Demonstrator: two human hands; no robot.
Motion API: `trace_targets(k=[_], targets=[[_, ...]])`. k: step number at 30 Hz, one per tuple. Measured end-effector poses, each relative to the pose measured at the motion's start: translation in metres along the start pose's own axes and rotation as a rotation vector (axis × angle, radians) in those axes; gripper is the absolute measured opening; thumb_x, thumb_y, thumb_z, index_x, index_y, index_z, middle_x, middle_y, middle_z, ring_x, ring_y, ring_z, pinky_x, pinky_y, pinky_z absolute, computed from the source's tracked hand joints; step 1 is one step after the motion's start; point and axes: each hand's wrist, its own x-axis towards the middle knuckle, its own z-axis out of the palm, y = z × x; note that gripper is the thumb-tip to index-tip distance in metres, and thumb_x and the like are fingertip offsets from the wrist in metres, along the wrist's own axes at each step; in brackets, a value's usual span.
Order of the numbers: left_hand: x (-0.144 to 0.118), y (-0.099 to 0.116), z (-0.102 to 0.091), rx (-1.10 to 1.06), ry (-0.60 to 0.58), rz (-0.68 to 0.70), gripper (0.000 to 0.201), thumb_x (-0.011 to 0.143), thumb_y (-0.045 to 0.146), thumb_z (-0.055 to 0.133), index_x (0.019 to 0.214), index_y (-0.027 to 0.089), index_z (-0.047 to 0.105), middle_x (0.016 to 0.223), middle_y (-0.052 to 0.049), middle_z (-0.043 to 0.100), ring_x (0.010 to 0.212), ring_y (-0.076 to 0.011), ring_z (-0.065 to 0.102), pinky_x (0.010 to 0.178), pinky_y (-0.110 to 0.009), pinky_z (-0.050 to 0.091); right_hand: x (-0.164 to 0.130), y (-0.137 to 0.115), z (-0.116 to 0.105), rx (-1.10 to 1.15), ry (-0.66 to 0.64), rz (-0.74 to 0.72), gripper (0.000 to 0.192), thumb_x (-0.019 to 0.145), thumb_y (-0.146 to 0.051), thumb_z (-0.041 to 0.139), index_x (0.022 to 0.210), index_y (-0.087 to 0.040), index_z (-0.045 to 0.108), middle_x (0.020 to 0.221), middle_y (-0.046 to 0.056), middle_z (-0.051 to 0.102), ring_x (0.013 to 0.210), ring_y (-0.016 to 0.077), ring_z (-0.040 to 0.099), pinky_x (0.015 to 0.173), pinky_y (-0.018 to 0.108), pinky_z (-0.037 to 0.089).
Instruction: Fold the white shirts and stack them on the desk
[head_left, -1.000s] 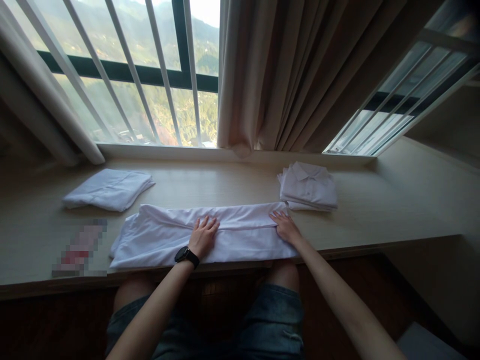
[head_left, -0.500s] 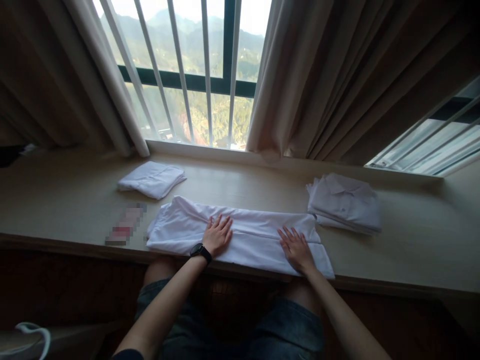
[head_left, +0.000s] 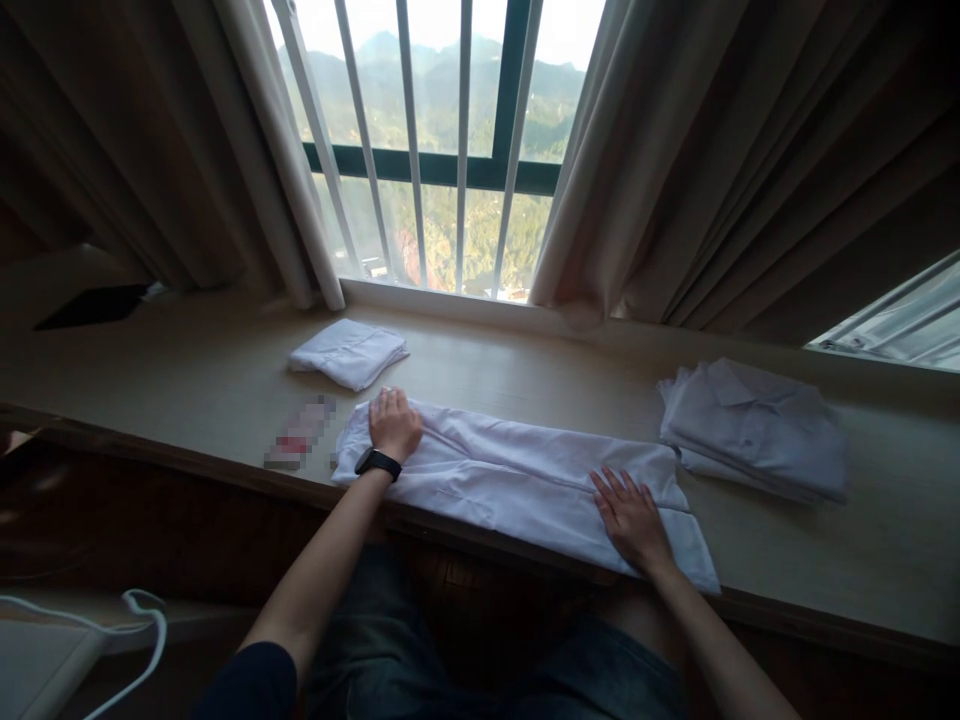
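Observation:
A white shirt (head_left: 487, 480), folded lengthwise into a long strip, lies along the front edge of the wooden ledge. At its left end, near the far corner, my left hand (head_left: 396, 424) has its fingers curled and closed on the fabric, and a black watch is on that wrist. My right hand (head_left: 632, 520) rests flat on the strip's right part with the fingers spread. Beyond the right end sits a stack of folded white shirts (head_left: 754, 430), a collar showing on top. Behind the left end is a smaller folded white garment (head_left: 349, 352).
A blurred-out flat item (head_left: 300, 432) lies left of the shirt. A dark flat object (head_left: 94, 306) is at the far left of the ledge (head_left: 510, 375). Curtains (head_left: 675, 200) hang beside a barred window. A white cable (head_left: 157, 640) loops at lower left.
My left hand has moved left and away from me to the shirt's left end, and its fingers have curled. My right hand stays flat on the fabric. The view has turned left.

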Motion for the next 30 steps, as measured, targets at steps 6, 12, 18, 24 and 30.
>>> trace_targets(k=[6,12,18,24,30], targets=[[0.005,0.022,0.031,-0.062,-0.264,0.486,0.053,0.102,0.044,0.026,0.151,0.032,0.044,0.161,-0.001,0.036,0.153,-0.0266,0.022,0.124,-0.054,0.005,0.0,0.002,0.004,-0.011,-0.006,0.001,0.051,0.103,-0.04,0.029,0.154,-0.035,0.038,0.159,-0.002,0.037,0.149,0.0276,0.027,0.119,0.058,0.026],[0.033,-0.052,0.052,-0.019,-0.423,0.276,0.058,0.102,0.046,0.022,0.157,0.03,0.033,0.163,-0.002,0.031,0.154,-0.0249,0.017,0.123,-0.055,-0.001,-0.003,0.001,0.008,-0.016,0.054,0.052,0.055,0.104,-0.045,0.027,0.155,-0.03,0.037,0.161,0.0,0.034,0.151,0.0308,0.023,0.12,0.059,0.023],[0.061,-0.075,0.044,-0.009,-0.448,0.192,0.057,0.101,0.045,0.027,0.155,0.029,0.037,0.161,-0.004,0.035,0.153,-0.0233,0.02,0.123,-0.054,0.001,-0.003,0.0,0.006,0.0,0.033,0.033,0.055,0.103,-0.046,0.026,0.153,-0.031,0.041,0.161,0.0,0.035,0.151,0.0321,0.024,0.12,0.061,0.022],[0.048,-0.043,0.019,0.004,-0.304,0.196,0.06,0.102,0.045,0.027,0.156,0.023,0.035,0.165,-0.008,0.025,0.155,-0.0285,0.013,0.122,-0.058,-0.002,-0.003,0.004,0.011,-0.003,0.025,0.027,0.056,0.102,-0.047,0.025,0.154,-0.03,0.039,0.161,0.0,0.035,0.151,0.0316,0.023,0.119,0.06,0.022],[-0.054,0.041,0.003,-0.167,-0.16,0.632,0.054,0.101,0.052,0.033,0.154,0.04,0.037,0.163,0.002,0.03,0.154,-0.0266,0.018,0.124,-0.057,0.002,-0.004,0.007,0.015,-0.011,0.026,0.008,0.057,0.102,-0.048,0.024,0.155,-0.03,0.038,0.161,0.0,0.035,0.15,0.0304,0.024,0.119,0.058,0.022]])
